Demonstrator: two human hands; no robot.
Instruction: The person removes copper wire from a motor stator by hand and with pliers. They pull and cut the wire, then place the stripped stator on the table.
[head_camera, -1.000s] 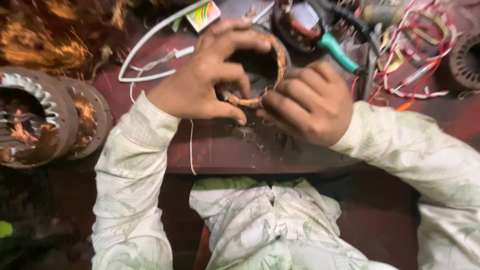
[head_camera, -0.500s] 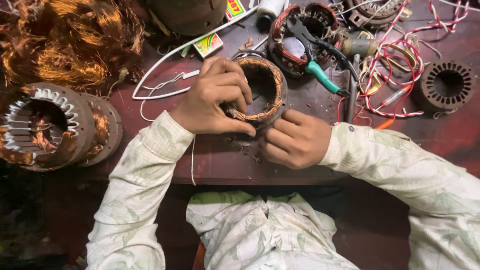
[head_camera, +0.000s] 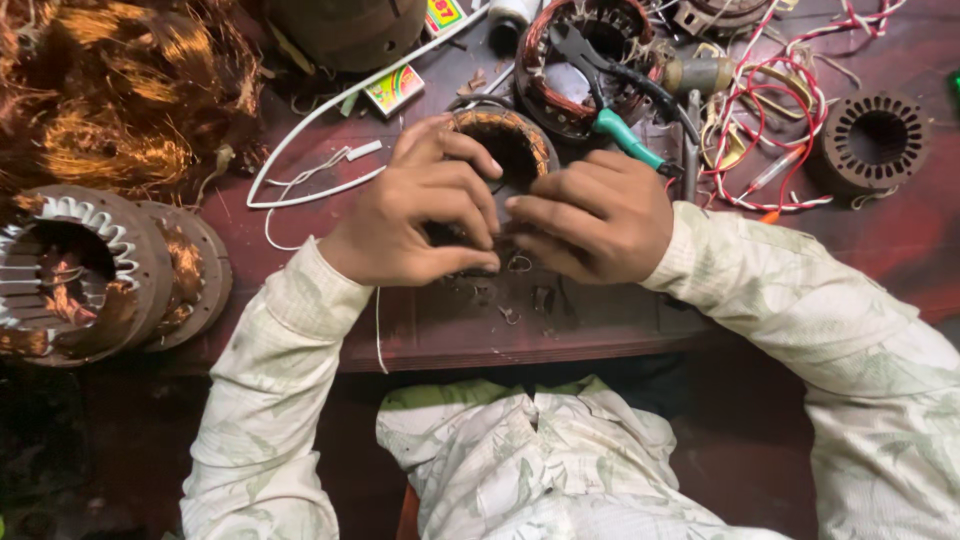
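Both hands meet over a small stator ring wound with copper wire, which sits on the dark red table a little back from the near edge. The left hand is closed on the left and near side of the ring, with thumb and fingers pinching together at its lower rim. The right hand is also closed, its fingertips pressing at the same lower rim, so the two hands almost touch there. What exactly sits between the fingertips I cannot tell.

The near edge of the table runs just under the wrists, and between the hands and this edge there is a narrow bare strip with only some small scraps of wire. To the left of the left hand the surface is more open, crossed by a white cable. To the right and behind the hands the room is tight.

A small flat rectangular packet in red, green and yellow lies behind the left hand, near the white cable. A second colourful packet is at the top edge, partly cut off.

I count two large stators lying side by side at the left edge, one heap of loose copper wire in the far left corner, one wound stator behind the hands with one green-handled plier on it, one bare slotted core at the far right, and one bundle of red and white wires between them.
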